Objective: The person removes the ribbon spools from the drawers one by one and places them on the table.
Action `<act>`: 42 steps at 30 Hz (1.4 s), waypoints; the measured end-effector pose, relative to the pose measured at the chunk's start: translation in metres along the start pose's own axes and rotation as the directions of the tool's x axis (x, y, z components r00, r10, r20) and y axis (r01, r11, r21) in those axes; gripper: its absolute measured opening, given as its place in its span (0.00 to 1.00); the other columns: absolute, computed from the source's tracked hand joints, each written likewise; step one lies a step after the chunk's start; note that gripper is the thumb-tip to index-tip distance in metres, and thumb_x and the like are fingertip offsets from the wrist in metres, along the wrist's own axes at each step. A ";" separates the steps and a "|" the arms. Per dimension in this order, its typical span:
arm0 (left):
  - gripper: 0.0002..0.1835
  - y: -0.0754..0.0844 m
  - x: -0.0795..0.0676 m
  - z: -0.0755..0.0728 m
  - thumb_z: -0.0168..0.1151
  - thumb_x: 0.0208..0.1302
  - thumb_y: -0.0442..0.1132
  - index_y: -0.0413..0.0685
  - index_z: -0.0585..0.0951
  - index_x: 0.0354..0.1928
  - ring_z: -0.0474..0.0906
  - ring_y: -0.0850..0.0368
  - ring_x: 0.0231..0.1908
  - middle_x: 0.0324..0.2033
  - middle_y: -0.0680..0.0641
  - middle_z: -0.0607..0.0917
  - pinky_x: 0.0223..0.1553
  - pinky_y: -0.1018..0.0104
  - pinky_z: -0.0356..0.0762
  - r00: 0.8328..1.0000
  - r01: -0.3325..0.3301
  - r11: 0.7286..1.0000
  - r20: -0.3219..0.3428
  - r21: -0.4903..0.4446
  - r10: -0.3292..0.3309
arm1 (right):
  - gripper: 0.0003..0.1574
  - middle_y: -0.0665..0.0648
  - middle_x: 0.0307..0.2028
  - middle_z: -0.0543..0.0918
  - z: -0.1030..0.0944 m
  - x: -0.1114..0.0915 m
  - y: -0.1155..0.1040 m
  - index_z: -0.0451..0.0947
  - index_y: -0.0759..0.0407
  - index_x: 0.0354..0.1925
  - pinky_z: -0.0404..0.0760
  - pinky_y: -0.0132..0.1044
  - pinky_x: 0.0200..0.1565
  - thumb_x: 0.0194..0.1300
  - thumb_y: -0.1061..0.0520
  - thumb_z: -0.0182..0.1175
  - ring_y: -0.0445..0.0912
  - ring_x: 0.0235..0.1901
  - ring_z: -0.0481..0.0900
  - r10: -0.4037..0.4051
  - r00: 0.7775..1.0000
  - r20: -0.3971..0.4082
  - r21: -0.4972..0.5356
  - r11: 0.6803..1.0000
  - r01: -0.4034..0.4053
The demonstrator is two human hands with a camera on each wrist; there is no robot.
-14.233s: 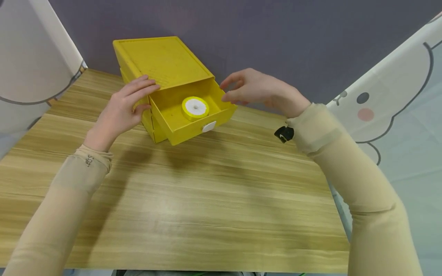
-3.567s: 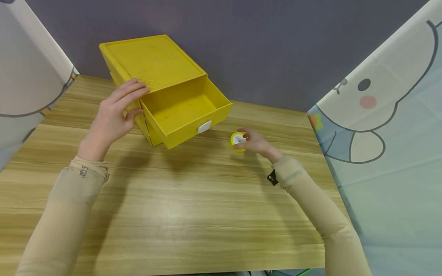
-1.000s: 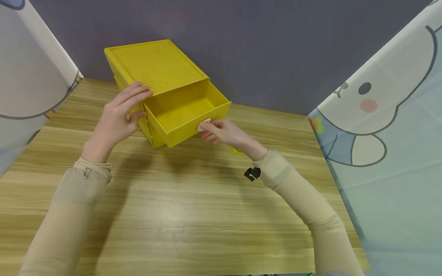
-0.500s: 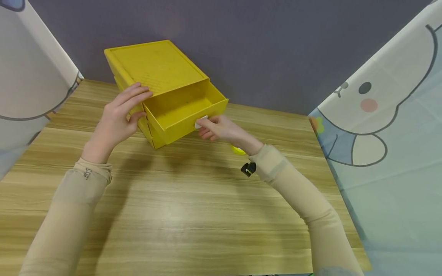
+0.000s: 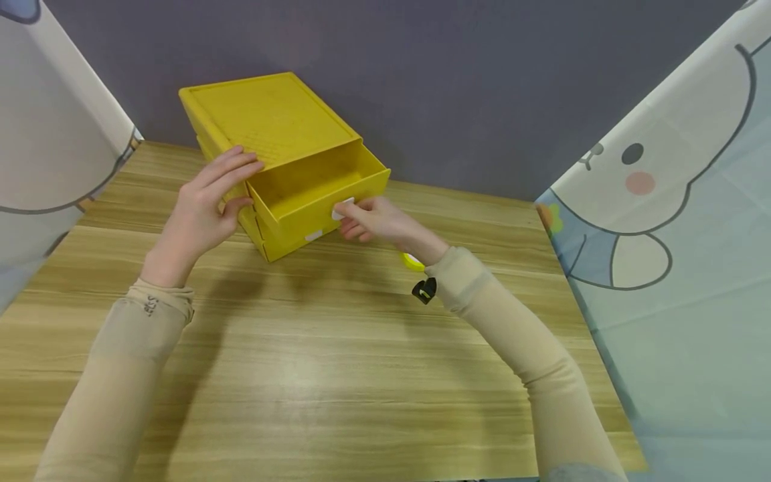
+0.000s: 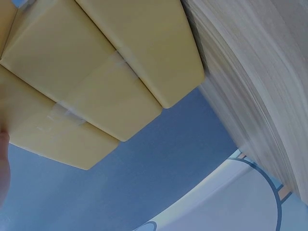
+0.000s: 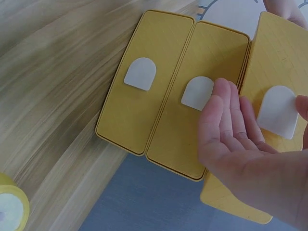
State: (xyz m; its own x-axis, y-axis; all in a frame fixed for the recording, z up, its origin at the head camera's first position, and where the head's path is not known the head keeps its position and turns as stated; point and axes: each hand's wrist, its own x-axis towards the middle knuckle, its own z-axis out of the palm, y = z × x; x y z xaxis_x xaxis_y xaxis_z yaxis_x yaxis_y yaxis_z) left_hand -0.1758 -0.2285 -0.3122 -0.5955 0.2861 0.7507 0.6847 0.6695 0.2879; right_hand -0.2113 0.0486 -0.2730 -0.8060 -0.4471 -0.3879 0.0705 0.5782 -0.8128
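A yellow cabinet [image 5: 271, 117] with stacked drawers stands at the back left, its top drawer [image 5: 334, 201] partly pulled out and bare inside. My left hand [image 5: 207, 201] rests on the cabinet's upper left edge with extended fingers; the left wrist view shows mainly the cabinet's side. On the drawer front, my right hand [image 5: 382, 221] holds the white handle [image 7: 278, 113], thumb against it and the other fingers bent below. Past my right wrist lies a yellow roll with a white centre [image 5: 412, 262], like a ribbon spool, partly hidden by the wrist.
The wooden table [image 5: 337, 375] stretches in front of the cabinet. A dark grey wall [image 5: 452, 87] rises behind it. Two lower drawers with white handles [image 7: 141, 73] are closed. Cartoon-printed curtains [image 5: 650, 201] hang at both sides.
The roll was in the drawer at first, then on the table by my right hand. My right hand has since moved to the handle, and the drawer has slid partly inward. My left hand stays put.
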 end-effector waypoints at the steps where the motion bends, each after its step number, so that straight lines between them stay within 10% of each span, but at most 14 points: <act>1: 0.28 0.000 0.000 0.000 0.61 0.52 0.16 0.34 0.76 0.58 0.67 0.42 0.66 0.58 0.35 0.78 0.73 0.70 0.62 1.000 -0.002 1.000 -0.002 0.000 0.002 | 0.32 0.64 0.52 0.82 0.000 0.001 0.000 0.75 0.64 0.55 0.83 0.40 0.54 0.71 0.39 0.49 0.52 0.51 0.82 -0.005 1.000 0.004 0.006 1.000 0.005; 32: 0.31 0.005 -0.002 0.003 0.60 0.49 0.13 0.37 0.78 0.57 0.68 0.46 0.67 0.57 0.36 0.79 0.72 0.68 0.64 0.997 -0.004 0.999 -0.073 -0.045 0.001 | 0.35 0.65 0.53 0.81 -0.003 0.020 -0.011 0.72 0.68 0.59 0.79 0.48 0.61 0.70 0.40 0.50 0.55 0.56 0.80 -0.027 0.998 0.052 0.063 0.998 0.024; 42: 0.29 0.004 -0.002 0.001 0.60 0.51 0.14 0.35 0.77 0.58 0.67 0.44 0.67 0.57 0.35 0.78 0.73 0.69 0.63 0.999 0.000 1.000 -0.039 -0.024 0.000 | 0.34 0.66 0.54 0.81 -0.002 0.028 -0.017 0.76 0.68 0.54 0.84 0.37 0.47 0.71 0.39 0.50 0.50 0.52 0.82 -0.043 0.998 0.044 0.027 0.999 0.042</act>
State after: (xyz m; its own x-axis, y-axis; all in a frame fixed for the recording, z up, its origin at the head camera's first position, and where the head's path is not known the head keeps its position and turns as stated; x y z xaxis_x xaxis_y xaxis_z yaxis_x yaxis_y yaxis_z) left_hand -0.1723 -0.2255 -0.3135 -0.5790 0.2588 0.7732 0.6948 0.6529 0.3017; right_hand -0.2359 0.0273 -0.2688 -0.7815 -0.5013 -0.3713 0.0526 0.5401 -0.8400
